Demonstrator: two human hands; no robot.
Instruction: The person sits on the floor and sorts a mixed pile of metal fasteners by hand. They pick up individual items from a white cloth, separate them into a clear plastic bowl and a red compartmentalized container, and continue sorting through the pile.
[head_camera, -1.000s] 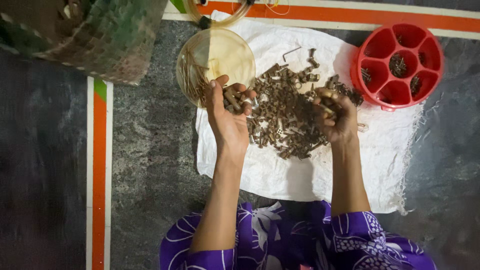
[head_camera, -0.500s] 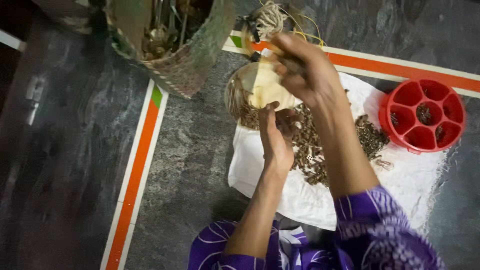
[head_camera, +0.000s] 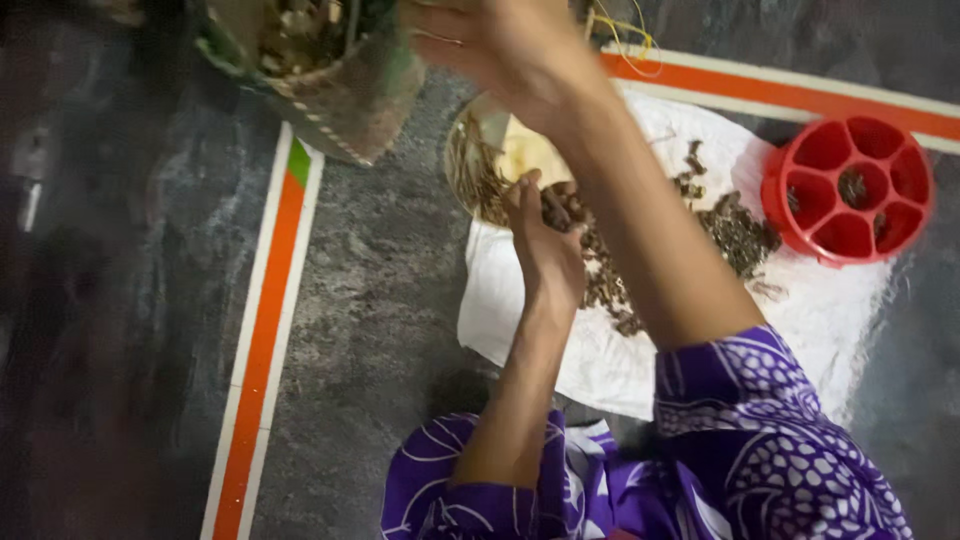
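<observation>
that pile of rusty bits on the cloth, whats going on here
A person sits on the floor over a white cloth strewn with rusty bits. The left hand cups a few beside a clear bowl. The right hand reaches up toward a woven basket. A red tray sits to the right.

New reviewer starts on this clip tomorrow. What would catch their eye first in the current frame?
Most striking is the right hand, raised near the top edge beside the woven basket, its arm crossing the white cloth. On that cloth lies a dark heap of rusty screws and bolts, with the left hand cupped at its near-left end, next to a clear round dish. At right, a bright red compartment tray stands out against the grey floor.
</observation>
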